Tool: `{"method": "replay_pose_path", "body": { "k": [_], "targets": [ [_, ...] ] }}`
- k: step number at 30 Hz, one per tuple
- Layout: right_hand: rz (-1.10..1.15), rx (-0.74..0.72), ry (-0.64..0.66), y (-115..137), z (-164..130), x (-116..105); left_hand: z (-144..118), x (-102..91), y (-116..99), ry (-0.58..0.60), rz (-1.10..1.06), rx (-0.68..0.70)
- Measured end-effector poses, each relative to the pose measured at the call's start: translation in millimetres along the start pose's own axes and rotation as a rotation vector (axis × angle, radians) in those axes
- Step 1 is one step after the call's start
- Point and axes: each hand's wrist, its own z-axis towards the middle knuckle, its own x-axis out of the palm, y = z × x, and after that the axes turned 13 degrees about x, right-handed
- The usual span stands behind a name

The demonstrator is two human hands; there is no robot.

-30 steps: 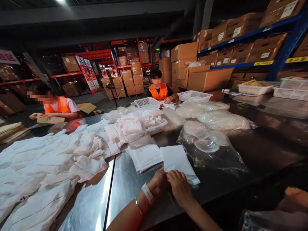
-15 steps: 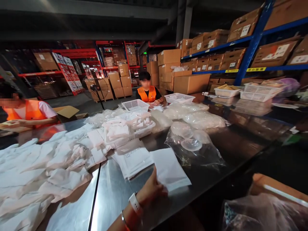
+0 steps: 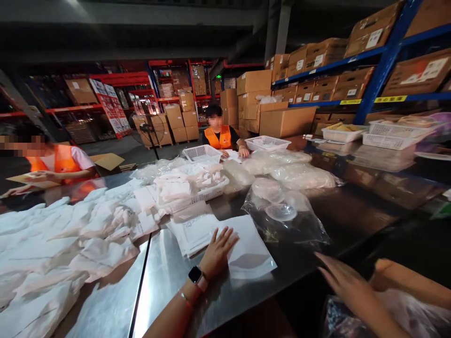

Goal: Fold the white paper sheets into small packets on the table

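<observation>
My left hand [image 3: 217,249] lies flat with fingers spread on a white flat pouch [image 3: 248,249] on the steel table [image 3: 176,286]. A stack of similar white pouches [image 3: 192,231] sits just left of it. My right hand [image 3: 347,284] hovers low at the right, open and blurred, holding nothing, above a clear plastic bag [image 3: 405,314] near a cardboard box edge [image 3: 408,279]. A clear bag of round transparent cups [image 3: 282,211] lies behind the pouch.
White cloth bags [image 3: 63,244] are heaped at left. A white basket of folded pieces [image 3: 197,185] stands mid-table, with filled clear bags [image 3: 299,173] behind. Two persons in orange vests [image 3: 59,162] [image 3: 220,136] work at the far side. Shelves of cartons [image 3: 334,80] rise at right.
My left hand has flattened onto the white pouch, fingers spread. My right hand, out of view half a second ago, has come back in low at the right.
</observation>
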Motion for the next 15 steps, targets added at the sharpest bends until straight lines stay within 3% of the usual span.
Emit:
{"method": "replay_pose_path", "body": {
  "k": [4, 8, 11, 15],
  "targets": [
    [-0.047, -0.545, 0.274, 53, 59, 49, -3, 9.1, 0, 0.059, 0.028, 0.186],
    [0.055, -0.841, 0.411, 91, 92, 80, -6, 15.3, 2, 0.065, -0.005, 0.242],
    [0.110, -0.895, 0.492, 94, 91, 90, -4, 14.8, 1, 0.034, -0.139, 0.222],
    [0.294, -0.726, 0.558, 82, 80, 93, -2, 6.1, -4, -0.017, -0.427, 0.112]
  ]
}}
